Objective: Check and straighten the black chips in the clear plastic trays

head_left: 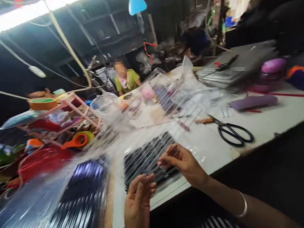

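My left hand point(140, 194) is raised at the table's near edge, its thumb pressed to its fingers. Just right of it, my right hand point(184, 163) has thumb and fingertips pinched together, with a pale band on its wrist. Something small and clear may be between the fingertips, but blur hides what it is. Beneath both hands a black flat piece point(147, 156) lies on the white tabletop point(209, 148), crossed by shiny clear streaks like plastic film. To the right rest black-handled scissors point(235, 134), blades pointing away, near an orange-handled tool point(204, 121).
A plastic-covered stack of dark strips point(79, 195) lies at left. Behind it stand a pink rack point(76, 109) and an orange tape dispenser point(77, 140). Clear plastic bags point(188, 80) heap up at the back. A purple case point(254, 102) lies right; a person point(127, 79) is across the table.
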The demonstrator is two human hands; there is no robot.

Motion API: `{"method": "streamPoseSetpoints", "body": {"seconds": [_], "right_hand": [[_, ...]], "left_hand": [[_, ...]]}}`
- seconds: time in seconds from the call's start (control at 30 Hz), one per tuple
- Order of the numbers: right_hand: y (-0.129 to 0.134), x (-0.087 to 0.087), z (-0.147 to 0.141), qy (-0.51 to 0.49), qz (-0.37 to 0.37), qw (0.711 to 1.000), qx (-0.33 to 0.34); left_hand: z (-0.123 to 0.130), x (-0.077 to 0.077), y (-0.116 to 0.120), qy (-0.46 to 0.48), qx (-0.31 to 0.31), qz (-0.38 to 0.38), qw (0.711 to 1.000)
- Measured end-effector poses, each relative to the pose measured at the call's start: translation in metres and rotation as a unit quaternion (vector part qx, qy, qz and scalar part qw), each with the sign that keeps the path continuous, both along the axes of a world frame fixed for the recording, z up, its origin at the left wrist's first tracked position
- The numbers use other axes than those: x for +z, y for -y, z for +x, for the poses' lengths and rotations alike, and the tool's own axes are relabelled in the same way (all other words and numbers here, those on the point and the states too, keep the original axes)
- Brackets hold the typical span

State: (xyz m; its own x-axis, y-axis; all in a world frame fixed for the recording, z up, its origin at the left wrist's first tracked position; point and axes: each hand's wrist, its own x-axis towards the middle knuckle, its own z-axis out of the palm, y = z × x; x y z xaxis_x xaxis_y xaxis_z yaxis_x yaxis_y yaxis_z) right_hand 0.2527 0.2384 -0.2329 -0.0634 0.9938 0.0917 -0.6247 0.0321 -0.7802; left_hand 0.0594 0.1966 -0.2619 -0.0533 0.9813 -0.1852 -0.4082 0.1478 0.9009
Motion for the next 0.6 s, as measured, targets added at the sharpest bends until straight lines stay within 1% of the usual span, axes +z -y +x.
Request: {"method": "streamPoseSetpoints", "body": {"seconds": [0.07, 0.13, 0.2, 0.27, 0.37, 0.43, 0.5, 0.53, 0.6], "right_hand": [[0.001, 0.018, 0.008, 0.007, 0.007, 1.0, 0.0], [-0.001, 0.034, 0.026, -0.007, 0.002, 0.999, -0.037], [-0.005, 0.045, 0.046, 0.004, -0.009, 0.999, -0.051], [-0.009, 0.05, 0.061, 0.032, -0.031, 0.999, -0.031], [-0.012, 0.053, 0.071, 0.079, -0.061, 0.995, 0.018], [-0.011, 0.053, 0.075, 0.116, -0.069, 0.99, 0.041], [-0.01, 0.051, 0.08, 0.171, -0.067, 0.982, 0.049], [-0.01, 0.049, 0.083, 0.205, -0.064, 0.976, 0.047], [-0.01, 0.042, 0.091, 0.282, -0.053, 0.957, 0.037]], "left_hand": [[-0.023, 0.005, 0.0, -0.052, 0.045, 0.006, 0.998], [-0.045, 0.02, 0.001, -0.084, 0.097, 0.035, 0.991], [-0.061, 0.038, 0.004, -0.102, 0.153, 0.058, 0.981], [-0.067, 0.053, 0.005, -0.114, 0.176, 0.055, 0.976], [-0.063, 0.068, 0.005, -0.124, 0.196, 0.062, 0.971], [-0.059, 0.072, 0.005, -0.131, 0.207, 0.065, 0.967], [-0.055, 0.073, 0.004, -0.168, 0.215, 0.053, 0.96], [-0.054, 0.071, 0.004, -0.191, 0.22, 0.043, 0.956], [-0.054, 0.065, 0.005, -0.269, 0.222, 0.029, 0.937]]}}
